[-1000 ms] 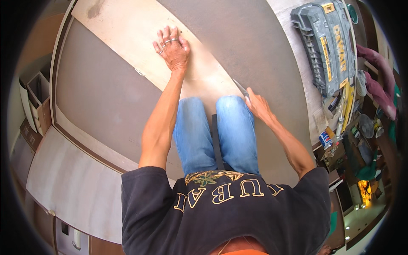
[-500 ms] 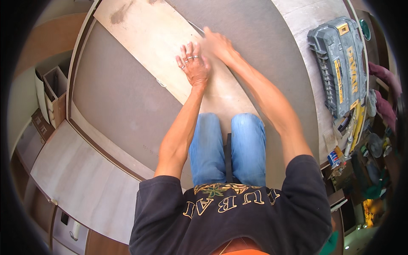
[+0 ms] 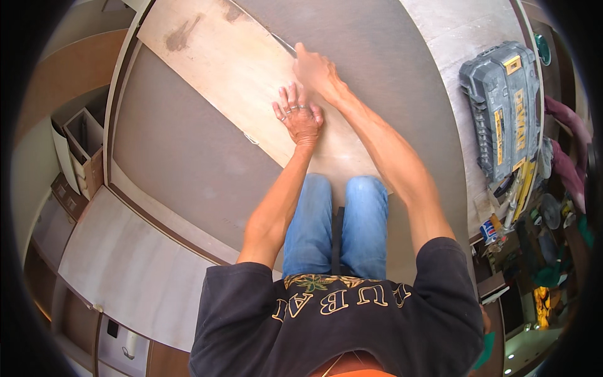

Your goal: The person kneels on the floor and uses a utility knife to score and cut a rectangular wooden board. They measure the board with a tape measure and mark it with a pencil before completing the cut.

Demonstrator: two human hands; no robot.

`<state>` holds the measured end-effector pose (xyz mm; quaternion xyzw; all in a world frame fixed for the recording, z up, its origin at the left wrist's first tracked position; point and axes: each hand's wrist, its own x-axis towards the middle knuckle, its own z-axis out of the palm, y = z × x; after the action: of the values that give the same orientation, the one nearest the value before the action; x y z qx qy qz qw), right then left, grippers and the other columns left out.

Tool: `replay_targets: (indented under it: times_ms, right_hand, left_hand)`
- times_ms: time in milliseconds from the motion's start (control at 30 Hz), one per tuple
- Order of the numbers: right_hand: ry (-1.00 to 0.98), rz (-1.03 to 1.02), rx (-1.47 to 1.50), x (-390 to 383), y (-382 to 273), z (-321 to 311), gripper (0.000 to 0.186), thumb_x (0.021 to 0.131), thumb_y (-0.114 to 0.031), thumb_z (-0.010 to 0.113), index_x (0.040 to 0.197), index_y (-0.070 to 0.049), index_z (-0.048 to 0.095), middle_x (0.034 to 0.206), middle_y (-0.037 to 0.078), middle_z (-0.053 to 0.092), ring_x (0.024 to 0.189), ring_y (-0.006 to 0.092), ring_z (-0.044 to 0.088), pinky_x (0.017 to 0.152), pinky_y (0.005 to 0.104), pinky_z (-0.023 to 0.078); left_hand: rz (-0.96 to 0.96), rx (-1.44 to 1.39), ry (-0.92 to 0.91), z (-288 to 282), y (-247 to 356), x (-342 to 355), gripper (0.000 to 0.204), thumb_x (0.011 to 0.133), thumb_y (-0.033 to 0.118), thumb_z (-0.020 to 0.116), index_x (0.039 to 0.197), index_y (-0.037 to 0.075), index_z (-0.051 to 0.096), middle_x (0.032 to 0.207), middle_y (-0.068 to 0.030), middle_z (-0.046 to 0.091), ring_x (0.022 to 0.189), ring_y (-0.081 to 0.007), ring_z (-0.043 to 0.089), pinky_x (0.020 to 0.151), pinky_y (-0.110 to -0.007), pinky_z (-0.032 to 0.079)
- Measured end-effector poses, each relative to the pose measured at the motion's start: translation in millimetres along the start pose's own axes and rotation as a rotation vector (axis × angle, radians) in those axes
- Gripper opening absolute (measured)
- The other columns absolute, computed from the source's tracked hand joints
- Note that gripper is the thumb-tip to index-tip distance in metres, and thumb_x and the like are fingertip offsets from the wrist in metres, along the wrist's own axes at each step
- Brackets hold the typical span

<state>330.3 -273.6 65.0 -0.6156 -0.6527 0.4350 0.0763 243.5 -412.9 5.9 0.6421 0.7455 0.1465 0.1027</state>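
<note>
A long pale wooden board lies slantwise on the grey-brown surface, with dark smudges near its far end. My left hand presses flat on the board, fingers spread, rings on some of them. Beside it, at the board's right edge, my right hand is closed around a thin, slender metal tool. This tool runs along the edge toward the far left; its kind is unclear, as my fingers hide the rest and look blurred.
My knees in jeans are at the board's near end. A dark grey tool case with yellow parts sits at the right, with assorted small items near it. A light panel and open compartments stand at left.
My left hand has slid nearer and slightly right on the board, still flat. The right hand stays at the edge, a little nearer, still holding the thin tool. The whole view has shifted slightly.
</note>
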Motion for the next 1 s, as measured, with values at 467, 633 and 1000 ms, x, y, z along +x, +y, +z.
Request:
replay_targets:
  times_ms: [467, 633, 1000]
  right_hand:
    - [0.15, 0.354, 0.061, -193.5, 68.9, -3.7, 0.023, 0.09, -0.019, 0.058, 0.109, -0.007, 0.054, 0.099, 0.021, 0.061, 0.092, 0.0428, 0.062, 0.077, 0.052, 0.049]
    - [0.35, 0.44, 0.087, -144.2, 72.7, 47.4, 0.023, 0.089, -0.022, 0.062, 0.107, -0.007, 0.064, 0.105, 0.018, 0.058, 0.1, 0.0383, 0.058, 0.083, 0.0474, 0.047]
    - [0.159, 0.525, 0.229, -146.1, 76.5, 43.2, 0.023, 0.088, -0.035, 0.069, 0.104, -0.019, 0.07, 0.102, 0.012, 0.054, 0.102, 0.0302, 0.056, 0.091, 0.0445, 0.044]
  left_hand:
    - [0.087, -0.105, 0.01, -39.2, -85.9, 93.7, 0.038, 0.085, 0.012, 0.062, 0.122, 0.019, 0.062, 0.131, -0.0105, 0.055, 0.125, -0.0282, 0.049, 0.115, -0.055, 0.025]
    - [0.068, 0.022, 0.086, -36.8, -114.1, 143.6, 0.039, 0.086, 0.008, 0.054, 0.123, 0.017, 0.062, 0.139, -0.0093, 0.052, 0.137, -0.0255, 0.043, 0.121, -0.057, 0.015]
    - [0.099, 0.012, 0.04, -35.6, -118.6, 142.2, 0.044, 0.084, 0.009, 0.05, 0.126, 0.016, 0.057, 0.141, -0.0131, 0.048, 0.139, -0.0309, 0.039, 0.117, -0.064, 0.015]
